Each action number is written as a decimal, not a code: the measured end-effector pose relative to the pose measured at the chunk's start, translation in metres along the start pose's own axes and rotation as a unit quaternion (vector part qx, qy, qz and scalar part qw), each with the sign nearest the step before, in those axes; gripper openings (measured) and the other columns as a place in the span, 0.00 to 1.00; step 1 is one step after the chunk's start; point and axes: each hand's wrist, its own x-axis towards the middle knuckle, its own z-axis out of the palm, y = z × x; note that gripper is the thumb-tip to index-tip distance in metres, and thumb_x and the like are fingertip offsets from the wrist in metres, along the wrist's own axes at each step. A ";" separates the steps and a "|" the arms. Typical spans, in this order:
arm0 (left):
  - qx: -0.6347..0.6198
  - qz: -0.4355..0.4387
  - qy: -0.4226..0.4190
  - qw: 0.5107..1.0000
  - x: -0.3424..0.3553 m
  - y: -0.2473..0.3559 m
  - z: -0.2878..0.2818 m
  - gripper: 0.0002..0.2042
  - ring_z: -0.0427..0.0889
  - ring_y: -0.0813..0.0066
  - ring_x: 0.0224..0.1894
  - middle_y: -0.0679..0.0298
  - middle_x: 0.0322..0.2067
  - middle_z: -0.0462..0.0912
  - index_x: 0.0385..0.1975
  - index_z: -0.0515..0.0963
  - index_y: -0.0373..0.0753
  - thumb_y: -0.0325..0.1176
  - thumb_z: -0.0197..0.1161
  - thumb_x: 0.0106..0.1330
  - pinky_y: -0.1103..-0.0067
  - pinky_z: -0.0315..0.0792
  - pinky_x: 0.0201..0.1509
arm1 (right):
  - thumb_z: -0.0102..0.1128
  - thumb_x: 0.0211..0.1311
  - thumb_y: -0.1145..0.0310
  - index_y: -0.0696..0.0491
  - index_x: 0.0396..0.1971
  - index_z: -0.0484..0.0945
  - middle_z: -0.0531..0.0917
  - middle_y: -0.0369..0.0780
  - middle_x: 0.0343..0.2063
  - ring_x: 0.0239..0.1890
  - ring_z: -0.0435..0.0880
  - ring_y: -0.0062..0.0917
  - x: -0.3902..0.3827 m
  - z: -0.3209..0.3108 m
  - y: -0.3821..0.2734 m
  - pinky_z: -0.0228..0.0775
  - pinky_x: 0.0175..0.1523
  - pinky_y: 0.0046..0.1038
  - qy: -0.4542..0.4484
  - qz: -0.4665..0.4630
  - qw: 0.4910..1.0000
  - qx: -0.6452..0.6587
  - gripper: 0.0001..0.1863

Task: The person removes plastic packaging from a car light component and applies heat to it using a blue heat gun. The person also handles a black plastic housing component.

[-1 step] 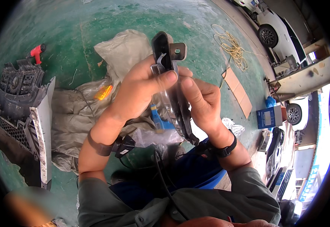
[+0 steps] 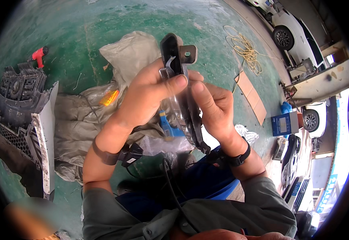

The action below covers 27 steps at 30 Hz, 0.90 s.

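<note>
In front of my chest I hold a long, narrow car lamp (image 2: 185,116) with a clear lens strip and a black plastic housing. It stands nearly upright, and a flat mounting tab with a hole sticks out near its top. My left hand (image 2: 146,92) is closed around the upper part, its thumb pressed over the clear strip. My right hand (image 2: 216,106) grips the black housing from the other side, with the thumb tip at its edge. Both thumbs almost meet; most fingers behind the lamp are hidden.
Grey cloth sheeting (image 2: 72,128) covers the green floor, with a blue tool (image 2: 169,127) partly behind the lamp. At left lie a removed car bumper with grille (image 2: 42,140) and a red power tool (image 2: 39,57). Rightward are a coiled yellow cord (image 2: 242,46), cardboard (image 2: 250,98) and a blue box (image 2: 284,124).
</note>
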 end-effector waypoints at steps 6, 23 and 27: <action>0.021 -0.016 -0.003 1.000 -0.003 0.001 -0.003 0.14 0.81 0.57 0.57 0.45 0.52 0.83 0.52 0.75 0.31 0.33 0.61 0.73 0.64 0.70 0.66 | 0.58 0.76 0.59 0.61 0.24 0.82 0.76 0.27 0.18 0.23 0.66 0.08 0.002 -0.004 0.003 0.58 0.26 0.17 -0.019 0.029 0.999 0.026 0.22; -0.014 -0.001 -0.023 1.000 0.002 0.003 -0.012 0.28 0.77 0.64 0.59 0.49 0.55 0.81 0.65 0.66 0.29 0.39 0.62 0.72 0.69 0.68 0.65 | 0.59 0.71 0.74 0.65 0.60 0.73 0.85 0.41 0.46 0.47 0.81 0.18 0.011 -0.007 -0.008 0.74 0.53 0.22 -0.155 0.097 0.973 0.139 0.20; 0.002 0.005 -0.021 1.000 0.003 -0.003 -0.016 0.16 0.80 0.49 0.59 0.38 0.58 0.76 0.52 0.73 0.31 0.37 0.58 0.74 0.60 0.73 0.65 | 0.61 0.72 0.70 0.63 0.58 0.75 0.85 0.39 0.44 0.46 0.81 0.19 0.007 -0.005 -0.014 0.75 0.53 0.24 -0.114 0.101 0.988 0.007 0.19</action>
